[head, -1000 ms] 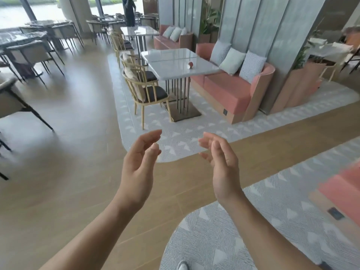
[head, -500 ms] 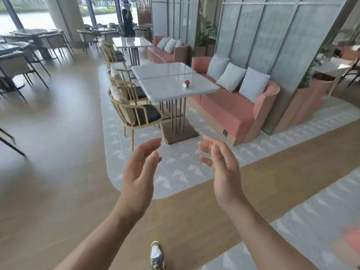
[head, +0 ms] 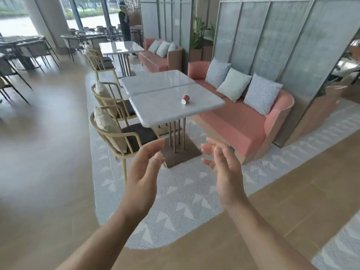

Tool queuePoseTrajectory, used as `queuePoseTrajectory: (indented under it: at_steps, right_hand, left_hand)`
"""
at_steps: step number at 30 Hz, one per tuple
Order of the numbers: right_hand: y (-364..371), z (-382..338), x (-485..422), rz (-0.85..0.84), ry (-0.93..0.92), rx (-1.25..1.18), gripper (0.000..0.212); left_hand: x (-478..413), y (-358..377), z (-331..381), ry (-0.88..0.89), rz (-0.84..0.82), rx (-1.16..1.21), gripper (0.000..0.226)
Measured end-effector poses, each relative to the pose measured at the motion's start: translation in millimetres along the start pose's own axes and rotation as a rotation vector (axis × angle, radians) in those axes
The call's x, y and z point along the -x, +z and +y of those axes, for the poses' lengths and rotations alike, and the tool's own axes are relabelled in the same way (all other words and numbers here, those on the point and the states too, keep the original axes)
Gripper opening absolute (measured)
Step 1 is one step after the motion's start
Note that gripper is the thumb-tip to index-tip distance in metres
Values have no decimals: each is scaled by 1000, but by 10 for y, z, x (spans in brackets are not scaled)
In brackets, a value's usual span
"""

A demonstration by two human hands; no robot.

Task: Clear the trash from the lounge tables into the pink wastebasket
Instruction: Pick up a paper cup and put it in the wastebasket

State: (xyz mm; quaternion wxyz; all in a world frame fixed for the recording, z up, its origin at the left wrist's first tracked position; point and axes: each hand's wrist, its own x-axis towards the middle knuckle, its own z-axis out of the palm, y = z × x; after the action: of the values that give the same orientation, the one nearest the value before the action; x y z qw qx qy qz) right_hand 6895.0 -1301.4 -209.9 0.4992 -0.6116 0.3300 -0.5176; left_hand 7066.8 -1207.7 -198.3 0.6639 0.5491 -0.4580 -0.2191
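Observation:
A small red paper cup [head: 185,99] lies on its side on the near marble table [head: 161,112], its white mouth turned towards me. My left hand [head: 143,172] and my right hand [head: 224,172] are raised in front of me, palms facing each other, fingers relaxed and holding nothing. Both hands are well short of the table, over the patterned rug. No pink wastebasket is in view.
Two wooden chairs [head: 118,131] stand at the table's left side and a pink sofa [head: 239,121] with cushions runs along its right. A second marble table [head: 155,81] abuts the first. More tables and chairs fill the far left. A person [head: 124,22] stands in the distance.
The view has come closer to the marble table with the cup, which now looks larger and nearer. Both hands keep the same raised, empty pose.

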Motion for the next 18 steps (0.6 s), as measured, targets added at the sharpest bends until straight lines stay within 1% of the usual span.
queuePoseTrajectory:
  at_steps: [6, 11, 13, 16, 18]
  right_hand:
    - [-44, 650, -1297, 17, 19, -8, 54]
    - [-174, 1256, -2606, 7, 48, -17, 44]
    - [-215, 1402, -3138, -7, 72, -33, 43]
    - [-246, 1550, -3914, -24, 64, -45, 51]
    - [-243, 1629, -4342, -32, 69, -53, 50]
  left_hand:
    - [-1217, 449, -675, -30, -27, -6, 44]
    - [-2360, 977, -1250, -34, 1, -3, 42]
    - [-2824, 1178, -1402, -43, 14, -1, 43]
    - [-3504, 1441, -1602, -48, 16, -18, 43]
    - [-3880, 1569, -1726, -48, 19, -35, 43]
